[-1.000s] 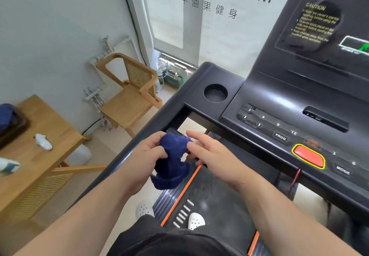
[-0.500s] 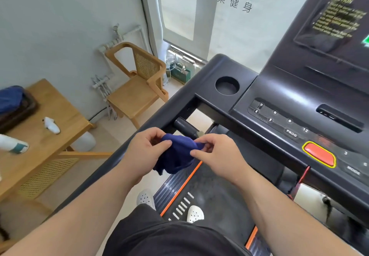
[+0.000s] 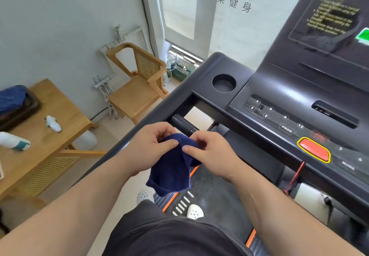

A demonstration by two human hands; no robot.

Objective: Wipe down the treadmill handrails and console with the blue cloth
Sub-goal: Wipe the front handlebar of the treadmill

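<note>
A dark blue cloth [image 3: 171, 167] hangs between my two hands in front of my waist. My left hand [image 3: 148, 147] pinches its top left edge and my right hand [image 3: 211, 155] pinches the top right edge. Both hands are just below a short black grip bar [image 3: 182, 124] under the console. The treadmill's left handrail [image 3: 139, 127] runs diagonally past my left wrist. The black console [image 3: 279, 99] with buttons and a red stop button [image 3: 313, 149] lies to the right. The cloth touches neither rail nor console.
A round cup holder [image 3: 223, 82] sits at the console's left corner. Left of the treadmill stand a wooden chair [image 3: 137, 81] and a wooden table [image 3: 40, 135] with a white spray bottle [image 3: 14, 141]. The belt [image 3: 215, 195] and my white shoes are below.
The cloth was bunched in my hands; now it hangs lower and more spread out, pinched by both thumbs at the top. The view has shifted slightly.
</note>
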